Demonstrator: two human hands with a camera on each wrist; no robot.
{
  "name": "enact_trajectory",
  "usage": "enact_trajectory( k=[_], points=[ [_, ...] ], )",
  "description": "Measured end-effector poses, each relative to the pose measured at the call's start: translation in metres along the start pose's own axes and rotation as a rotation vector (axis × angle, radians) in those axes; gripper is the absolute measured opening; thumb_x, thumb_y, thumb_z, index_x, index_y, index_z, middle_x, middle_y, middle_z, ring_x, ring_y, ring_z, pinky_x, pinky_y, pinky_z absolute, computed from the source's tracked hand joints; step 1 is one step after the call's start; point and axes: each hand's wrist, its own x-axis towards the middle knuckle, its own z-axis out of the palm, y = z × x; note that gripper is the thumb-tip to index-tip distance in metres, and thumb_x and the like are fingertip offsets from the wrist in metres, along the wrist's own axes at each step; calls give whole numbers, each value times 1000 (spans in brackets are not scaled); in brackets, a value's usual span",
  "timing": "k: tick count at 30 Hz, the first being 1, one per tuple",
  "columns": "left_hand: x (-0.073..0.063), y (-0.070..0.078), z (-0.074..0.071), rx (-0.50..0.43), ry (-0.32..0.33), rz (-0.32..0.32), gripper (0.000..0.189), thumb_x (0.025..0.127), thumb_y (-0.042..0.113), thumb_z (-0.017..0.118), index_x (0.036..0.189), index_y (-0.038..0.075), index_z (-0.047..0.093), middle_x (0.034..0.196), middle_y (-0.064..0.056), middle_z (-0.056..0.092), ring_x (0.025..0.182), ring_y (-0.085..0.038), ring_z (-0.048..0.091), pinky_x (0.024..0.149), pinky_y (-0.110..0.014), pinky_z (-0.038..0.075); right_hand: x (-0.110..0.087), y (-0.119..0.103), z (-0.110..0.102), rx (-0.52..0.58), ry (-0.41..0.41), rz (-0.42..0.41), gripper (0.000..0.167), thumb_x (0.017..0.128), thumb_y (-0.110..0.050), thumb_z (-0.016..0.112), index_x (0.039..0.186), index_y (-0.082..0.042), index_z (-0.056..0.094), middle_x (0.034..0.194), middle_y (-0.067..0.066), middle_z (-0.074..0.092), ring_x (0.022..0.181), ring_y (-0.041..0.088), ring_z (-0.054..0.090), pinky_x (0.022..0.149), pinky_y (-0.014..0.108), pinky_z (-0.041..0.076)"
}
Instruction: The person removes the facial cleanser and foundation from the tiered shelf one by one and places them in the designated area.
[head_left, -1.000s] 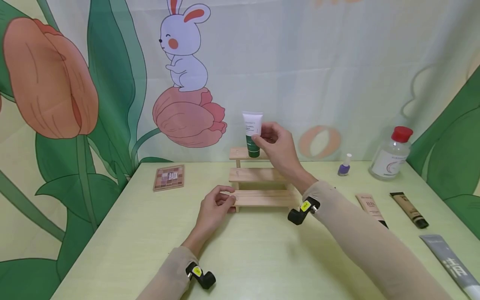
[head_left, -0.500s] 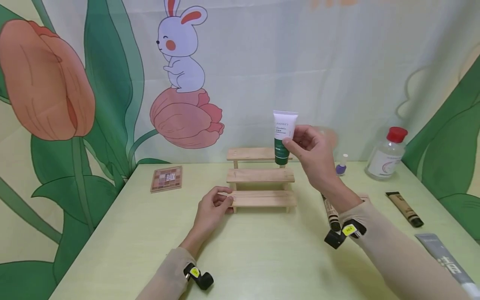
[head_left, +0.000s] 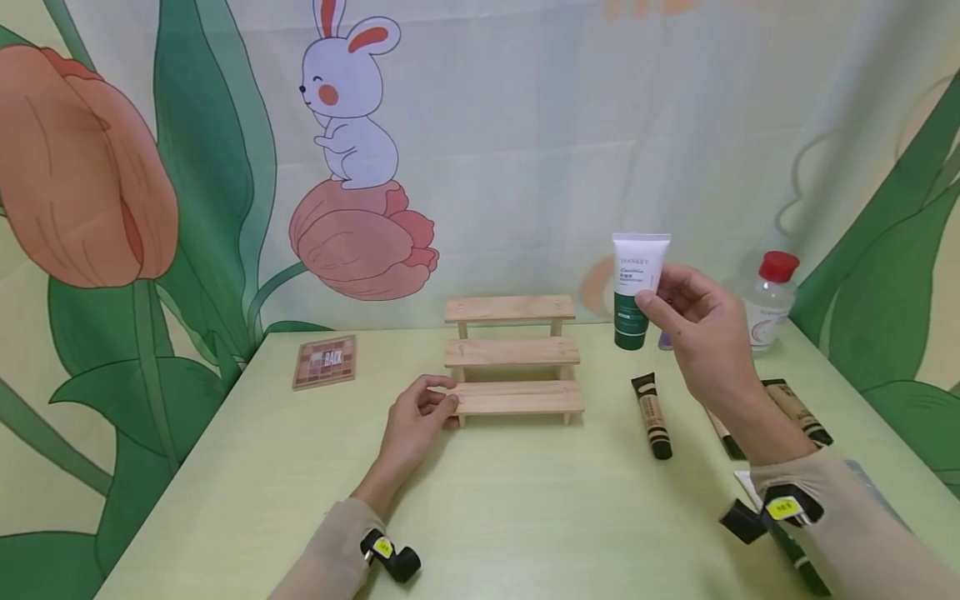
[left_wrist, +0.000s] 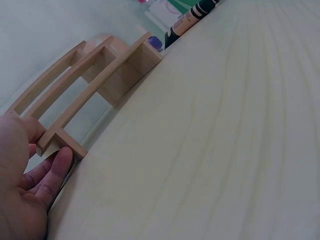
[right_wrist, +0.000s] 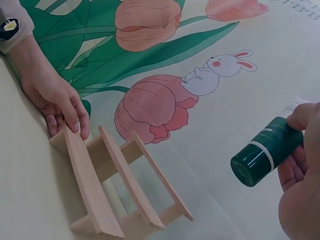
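Note:
A small wooden three-step stand [head_left: 517, 352] sits at the middle of the table. My left hand [head_left: 414, 421] grips the left end of its lowest step, thumb and fingers at the corner, as the left wrist view [left_wrist: 30, 170] shows. Above the table, right of the stand, my right hand [head_left: 708, 333] pinches a squeeze tube [head_left: 639, 287], white above and dark green at its capped end. The tube hangs cap down in the head view. From the right wrist view, the round green cap [right_wrist: 252, 165] faces the camera, and the fingers cover part of the white end.
A flat eyeshadow palette [head_left: 324, 362] lies at the back left. Right of the stand is a small black-and-tan tube [head_left: 652, 417]. Further right are another tan tube [head_left: 798, 412], a red-capped bottle [head_left: 771, 304] and a green-capped tube [head_left: 798, 562], partly behind the forearm.
My right hand has carried the white-and-green tube rightward, away from over the stand's top step. The left hand stays on the stand. The head view has shifted slightly.

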Motion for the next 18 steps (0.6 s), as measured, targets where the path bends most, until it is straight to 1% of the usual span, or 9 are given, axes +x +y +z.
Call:
enact_trajectory(
  k=[1,3,5,7,12,18],
  points=[
    [0,0,0,3,-2,-1,20,108,11,75,129,12,75,104,-15,76,88,-25,79,80,-32,71,-3,0,-4,4,5,5,31,107,-13,77,138,-10,72,128,0,71,110,22,61,83,14,56],
    [0,0,0,8,-3,0,21,108,12,75,129,12,75,104,-14,76,87,-25,80,80,-32,71,-9,0,-11,45,9,10,32,107,-11,76,139,-8,71,130,2,70,113,23,61,92,14,58],
    [-1,1,0,14,-4,2,21,109,12,75,129,12,74,104,-14,76,87,-26,80,79,-31,71,-14,0,-17,88,16,13,32,107,-8,76,138,-6,71,130,4,70,112,24,60,96,14,59],
    [-1,1,0,17,-4,3,21,109,13,74,129,12,74,104,-14,77,87,-26,80,79,-32,71,-19,1,-23,101,21,14,32,107,-7,75,139,-5,70,131,4,69,113,24,60,99,13,59],
    [-1,2,0,21,-4,3,21,109,14,75,130,12,74,104,-13,78,87,-26,81,80,-31,70,-35,7,-36,67,26,35,32,107,-7,75,139,-5,69,132,4,65,114,23,61,99,11,58],
    [-1,0,0,11,-8,-7,21,108,14,75,129,13,74,105,-14,77,87,-26,81,80,-30,70,-57,19,-50,46,52,126,33,107,-10,76,139,-7,69,134,0,65,113,19,61,97,12,60]
  ],
)
